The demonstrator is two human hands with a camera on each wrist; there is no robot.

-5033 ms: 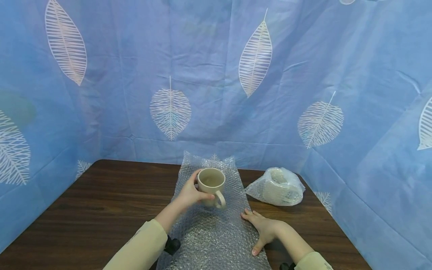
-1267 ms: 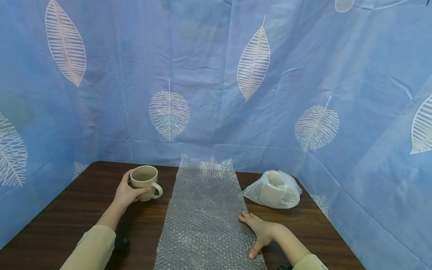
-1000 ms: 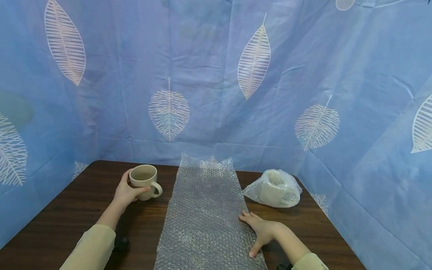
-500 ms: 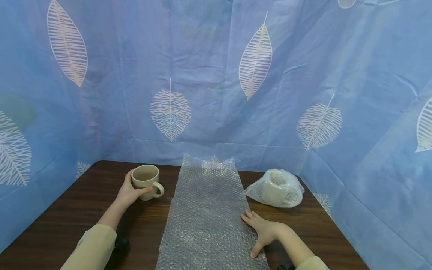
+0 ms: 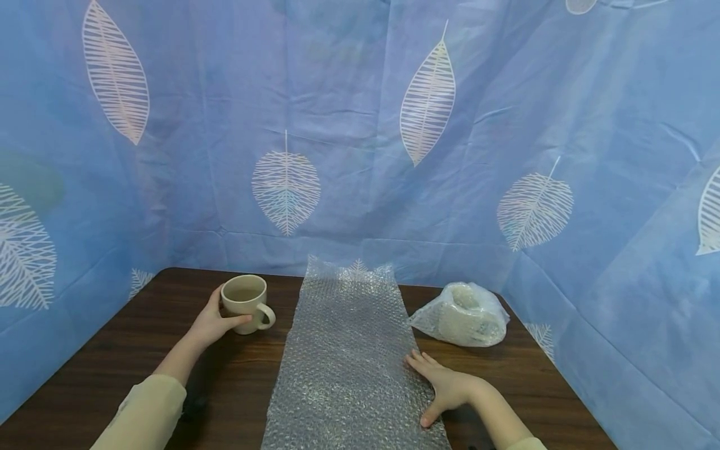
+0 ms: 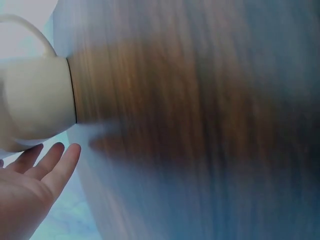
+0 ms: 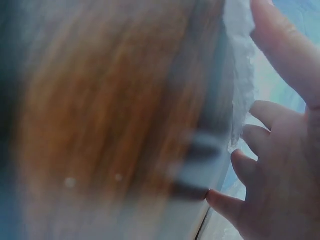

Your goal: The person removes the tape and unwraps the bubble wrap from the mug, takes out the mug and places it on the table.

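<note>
Mug (image 5: 242,306) moved off the bubble wrap (image 5: 349,362) to the left side of the table (image 5: 236,387)

A few seconds ago the cream mug was held above the bubble wrap. Now it stands upright on the dark wooden table, left of the sheet and towards the far left corner, its handle pointing right. Mug and wrap are therefore apart, and the sheet lies flat along its visible length.

The person's hands are apart. The left hand (image 5: 212,326) holds the mug, thumb across the front, fingers round the far side. The right hand (image 5: 450,384) has stayed on the sheet's right edge, fingers spread; how hard it presses, I cannot tell.

The sheet runs from the near side to the far edge, where its end pokes up against a blue leaf-print cloth (image 5: 349,94). Near the far right corner sits a wrapped bundle (image 5: 467,315), perhaps a second mug, its pointed end close beside the sheet; it seems not to block either hand.
</note>
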